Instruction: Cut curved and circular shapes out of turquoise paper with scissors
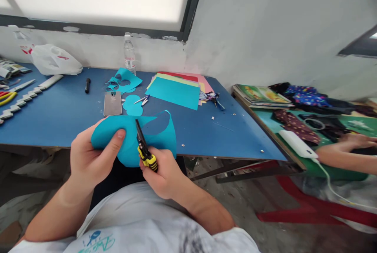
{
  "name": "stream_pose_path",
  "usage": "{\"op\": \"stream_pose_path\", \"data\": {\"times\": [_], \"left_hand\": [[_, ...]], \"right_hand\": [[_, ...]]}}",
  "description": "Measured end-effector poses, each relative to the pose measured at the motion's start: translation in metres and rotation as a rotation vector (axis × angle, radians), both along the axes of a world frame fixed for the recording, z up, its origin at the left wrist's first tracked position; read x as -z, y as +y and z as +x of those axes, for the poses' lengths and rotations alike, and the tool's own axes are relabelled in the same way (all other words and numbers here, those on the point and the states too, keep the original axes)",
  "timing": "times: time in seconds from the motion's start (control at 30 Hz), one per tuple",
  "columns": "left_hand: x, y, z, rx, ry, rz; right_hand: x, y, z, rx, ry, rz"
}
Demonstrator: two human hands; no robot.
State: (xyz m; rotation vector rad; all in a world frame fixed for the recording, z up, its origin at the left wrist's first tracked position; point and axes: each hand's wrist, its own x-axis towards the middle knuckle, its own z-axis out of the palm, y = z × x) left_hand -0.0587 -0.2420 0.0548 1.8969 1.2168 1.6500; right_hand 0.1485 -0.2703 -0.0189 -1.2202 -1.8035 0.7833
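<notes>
My left hand grips a turquoise sheet of paper at its left side, thumb on top, above the near edge of the blue table. My right hand is closed round the yellow-and-black handles of a pair of scissors. The dark blades point away from me and cut into the middle of the sheet. The sheet is curled, with a rounded cut edge at its right.
On the table lie a phone, turquoise cut-outs, a stack of coloured paper, a water bottle, a black marker and a plastic bag. At right, another person's arm rests on a green table with books.
</notes>
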Motion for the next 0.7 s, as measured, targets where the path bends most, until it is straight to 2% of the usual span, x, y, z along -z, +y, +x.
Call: {"op": "stream_pose_path", "data": {"times": [0.23, 0.7], "left_hand": [[-0.010, 0.015, -0.014, 0.110, 0.108, 0.019], [-0.008, 0.018, -0.020, 0.179, 0.105, 0.122]], "right_hand": [[-0.004, -0.001, 0.002, -0.044, 0.049, -0.077], [-0.001, -0.002, 0.001, -0.066, 0.099, -0.073]]}}
